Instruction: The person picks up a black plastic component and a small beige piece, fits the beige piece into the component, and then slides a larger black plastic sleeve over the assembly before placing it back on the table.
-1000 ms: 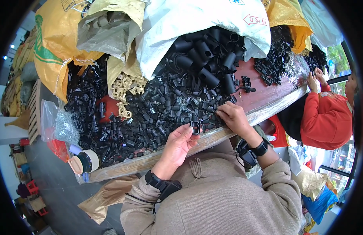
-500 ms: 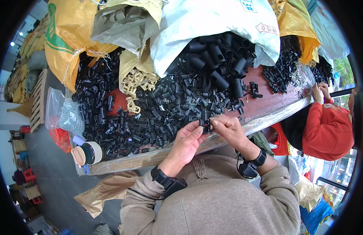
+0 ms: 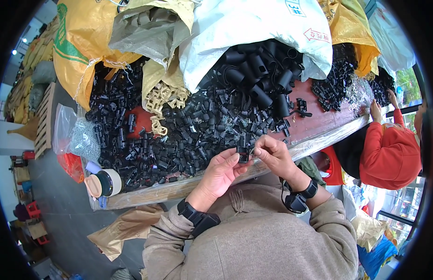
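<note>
Near the table's front edge, my left hand (image 3: 217, 173) pinches a small black plastic part (image 3: 243, 156) between thumb and fingers. Just to its right, my right hand (image 3: 278, 157) has thumb and forefinger pressed together. A tiny thin thing, possibly metal, seems to be at those fingertips, too small to name. Beyond my hands spreads a heap of small black plastic parts (image 3: 191, 133). Larger black tube pieces (image 3: 260, 95) spill from a white woven sack (image 3: 254, 23), and cream-coloured plastic pieces (image 3: 166, 98) lie at a smaller sack's mouth.
A jar with a pale lid (image 3: 107, 182) stands at the table's left corner beside a clear bag of small metal pieces (image 3: 85, 139). Yellow sacks (image 3: 74, 37) line the back. At the right, a co-worker in a red top (image 3: 389, 156) reaches over the table.
My right fingertips have drawn slightly away to the right of the black plastic part, which stays in my left hand. The co-worker's hands have moved apart, one farther back.
</note>
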Motion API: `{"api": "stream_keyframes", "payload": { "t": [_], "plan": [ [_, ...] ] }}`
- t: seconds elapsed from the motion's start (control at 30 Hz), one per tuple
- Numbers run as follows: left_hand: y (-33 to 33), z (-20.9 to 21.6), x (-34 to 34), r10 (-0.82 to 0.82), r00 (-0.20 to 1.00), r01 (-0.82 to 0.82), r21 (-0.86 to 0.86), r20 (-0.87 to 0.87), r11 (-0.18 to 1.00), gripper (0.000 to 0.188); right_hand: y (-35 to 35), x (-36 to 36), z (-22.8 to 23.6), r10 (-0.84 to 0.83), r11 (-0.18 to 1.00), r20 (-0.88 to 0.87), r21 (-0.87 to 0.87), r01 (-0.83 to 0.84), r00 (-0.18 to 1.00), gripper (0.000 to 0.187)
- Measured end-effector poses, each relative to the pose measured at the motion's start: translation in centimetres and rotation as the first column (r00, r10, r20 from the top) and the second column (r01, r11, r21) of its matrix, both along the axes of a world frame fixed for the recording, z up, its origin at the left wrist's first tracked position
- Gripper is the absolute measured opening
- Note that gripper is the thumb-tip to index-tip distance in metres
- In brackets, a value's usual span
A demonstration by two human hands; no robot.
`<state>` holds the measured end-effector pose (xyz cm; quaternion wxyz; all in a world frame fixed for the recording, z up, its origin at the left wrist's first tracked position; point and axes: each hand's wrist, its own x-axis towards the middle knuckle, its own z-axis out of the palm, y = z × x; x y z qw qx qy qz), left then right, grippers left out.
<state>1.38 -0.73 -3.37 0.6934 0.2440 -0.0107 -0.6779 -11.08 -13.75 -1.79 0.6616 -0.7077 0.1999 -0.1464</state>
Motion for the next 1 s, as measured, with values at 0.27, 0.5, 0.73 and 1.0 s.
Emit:
{"api": "stream_keyframes", "payload": {
  "t": [0.27, 0.5, 0.73, 1.0],
  "plan": [
    [0.5, -0.3, -0.6, 0.012, 1.0, -0.013, 0.08, 0.017, 0.997, 0.024, 0.9, 0.6, 1.5, 0.071, 0.851, 0.113, -0.526, -0.001, 0.991, 0.01],
    [0.7, -0.1, -0.4, -0.037, 0.996, 0.024, 0.155, 0.082, 0.988, 0.025, 0.9, 0.3, 1.4, 0.114, 0.694, 0.049, -0.719, -0.045, 0.992, 0.01],
    [0.4, 0.8, -0.7, -0.074, 0.983, 0.047, 0.16, 0.171, 0.986, 0.025, 1.8, -0.2, 1.4, -0.017, 0.726, 0.092, -0.683, 0.076, 0.996, 0.011],
    [0.6, -0.4, -0.7, -0.101, 0.989, 0.08, 0.189, 0.105, 0.979, 0.025, 1.8, -0.5, 1.0, 0.02, 0.664, 0.07, -0.747, 0.039, 0.997, 0.011]
  ]
}}
